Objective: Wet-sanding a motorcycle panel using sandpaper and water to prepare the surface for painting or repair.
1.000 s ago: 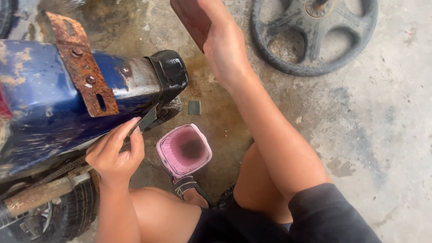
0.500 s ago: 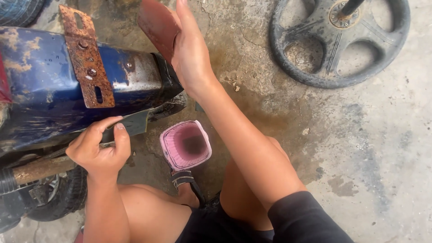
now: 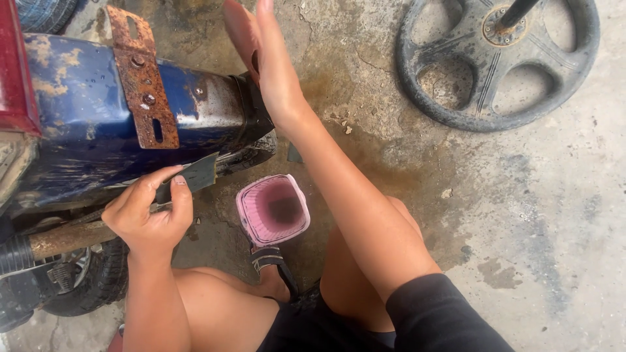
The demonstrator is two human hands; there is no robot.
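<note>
Under the lower edge of the blue fender (image 3: 85, 124), my left hand (image 3: 149, 212) is curled tight around a small dark, flat piece (image 3: 189, 177), thumb and fingers pinching it so that its grey end sticks out toward the fender's underside, touching or nearly touching the metal there. Just above it a rusty bracket (image 3: 143, 78) with slots and bolts runs down the fender's painted top, which is scratched and patched with rust. My right hand (image 3: 274, 65) reaches forward past the fender's black rear end, fingers straight and spread flat, palm turned in toward a reddish-brown flat thing (image 3: 240, 31) that it rests against; whether it grips that or only leans on it I cannot tell. Between my forearms, just beside my left hand, a pink plastic cup (image 3: 272, 210) stands on the concrete floor (image 3: 521, 228) with dark liquid at its bottom. My sandalled foot (image 3: 274, 270) is right below it. A rusty pipe (image 3: 62, 238) and a tyre (image 3: 91, 280) sit lower left, and well apart at upper right lies a black spoked wheel (image 3: 499, 62)
</note>
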